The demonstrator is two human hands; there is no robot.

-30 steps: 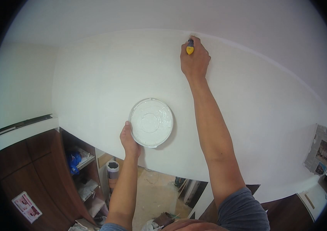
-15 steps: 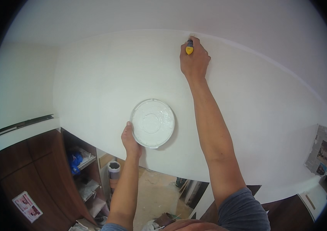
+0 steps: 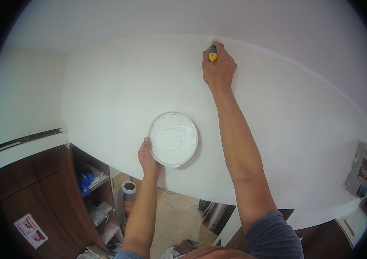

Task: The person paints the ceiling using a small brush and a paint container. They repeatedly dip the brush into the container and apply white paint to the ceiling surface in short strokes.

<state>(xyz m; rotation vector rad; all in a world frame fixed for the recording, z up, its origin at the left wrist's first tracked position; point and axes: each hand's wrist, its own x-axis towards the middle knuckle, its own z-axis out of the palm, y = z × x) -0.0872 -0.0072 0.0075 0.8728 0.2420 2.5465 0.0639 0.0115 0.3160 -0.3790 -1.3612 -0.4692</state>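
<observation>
Against the white wall (image 3: 118, 90), the right hand (image 3: 219, 69) grips a yellow-handled tool (image 3: 212, 53); the left hand (image 3: 148, 159) clasps a white dish (image 3: 173, 139).

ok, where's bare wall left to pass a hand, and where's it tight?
Bare white wall lies left of the right hand and above the round white dish, also right of the raised forearm as far as the paper-covered patch. Tight: at the ceiling line where the right hand grips the yellow-handled tool, and around the left hand holding the dish.
</observation>
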